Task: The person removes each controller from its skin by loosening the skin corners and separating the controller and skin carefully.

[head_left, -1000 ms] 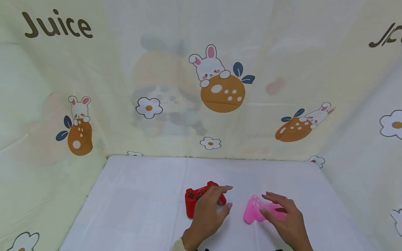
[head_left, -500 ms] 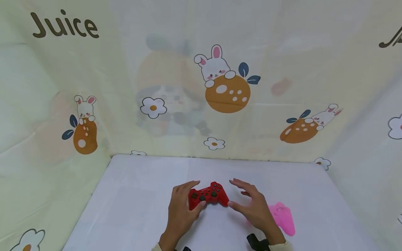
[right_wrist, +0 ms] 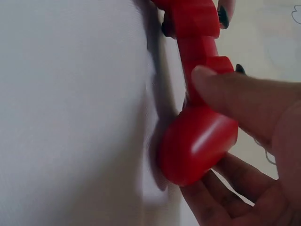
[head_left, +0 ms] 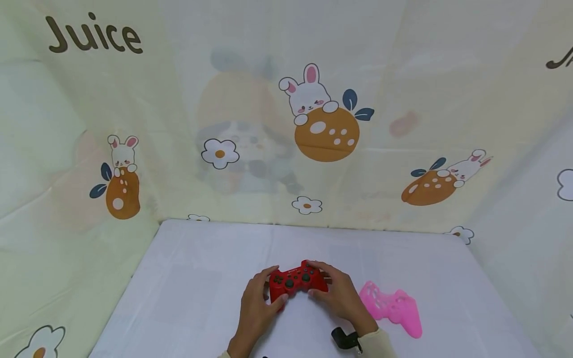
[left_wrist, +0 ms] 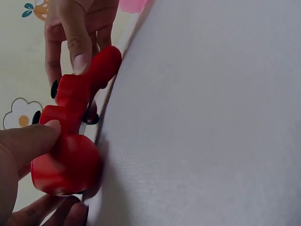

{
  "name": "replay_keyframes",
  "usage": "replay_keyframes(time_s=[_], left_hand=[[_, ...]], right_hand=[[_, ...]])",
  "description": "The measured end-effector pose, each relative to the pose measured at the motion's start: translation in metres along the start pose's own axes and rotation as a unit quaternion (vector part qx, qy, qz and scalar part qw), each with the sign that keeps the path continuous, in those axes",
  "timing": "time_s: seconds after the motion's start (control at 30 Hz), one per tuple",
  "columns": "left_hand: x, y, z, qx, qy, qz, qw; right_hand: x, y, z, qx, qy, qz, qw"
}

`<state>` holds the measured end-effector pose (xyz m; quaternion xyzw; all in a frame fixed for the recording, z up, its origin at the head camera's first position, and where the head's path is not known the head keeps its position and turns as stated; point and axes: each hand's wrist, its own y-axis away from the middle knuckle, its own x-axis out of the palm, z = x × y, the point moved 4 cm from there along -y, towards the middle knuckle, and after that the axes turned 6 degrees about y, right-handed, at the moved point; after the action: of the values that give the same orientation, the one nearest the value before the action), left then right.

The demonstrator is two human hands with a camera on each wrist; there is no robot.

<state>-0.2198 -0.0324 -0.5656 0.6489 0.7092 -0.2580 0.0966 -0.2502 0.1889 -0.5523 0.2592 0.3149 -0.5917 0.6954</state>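
Note:
A red game controller with black sticks and buttons is held between both hands at the middle of the white table. My left hand grips its left handle, with the thumb on the near side and fingers around the outside. On the other end, my right hand holds the right handle, its thumb pressing the near edge and fingers curled beneath. To the right lies a pink controller cover with cut-out holes, apart from both hands. The controller's underside is mostly hidden.
A white cloth covers the table. Behind it hangs a cream curtain printed with rabbits, oranges and flowers, and curtain sides close in the left and right. A black wrist camera mount sits by the right wrist.
My right hand has moved left from over the pink cover to the red controller and now holds it. My left hand has shifted left and closed on the left handle. The pink cover is uncovered.

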Motion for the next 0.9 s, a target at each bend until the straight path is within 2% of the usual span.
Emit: replay_keyframes(time_s=[0.2, 0.43, 0.6, 0.7, 0.9], left_hand=[[0.002, 0.001, 0.001, 0.010, 0.017, -0.007, 0.9998], [-0.003, 0.002, -0.001, 0.015, 0.037, 0.008, 0.9992], [-0.018, 0.004, -0.002, 0.022, 0.033, 0.014, 0.9991], [-0.029, 0.007, -0.002, 0.015, 0.032, 0.018, 0.9992], [-0.050, 0.014, 0.005, 0.016, 0.030, 0.021, 0.9992]], right_hand=[[0.001, -0.001, -0.003, 0.026, 0.005, -0.009, 0.9996], [0.000, 0.006, 0.000, 0.041, -0.003, -0.015, 0.9990], [0.003, 0.014, 0.012, 0.042, -0.026, -0.029, 0.9983], [0.007, 0.020, 0.020, 0.037, -0.037, -0.035, 0.9980], [0.020, 0.029, 0.036, 0.030, -0.039, -0.032, 0.9983]])
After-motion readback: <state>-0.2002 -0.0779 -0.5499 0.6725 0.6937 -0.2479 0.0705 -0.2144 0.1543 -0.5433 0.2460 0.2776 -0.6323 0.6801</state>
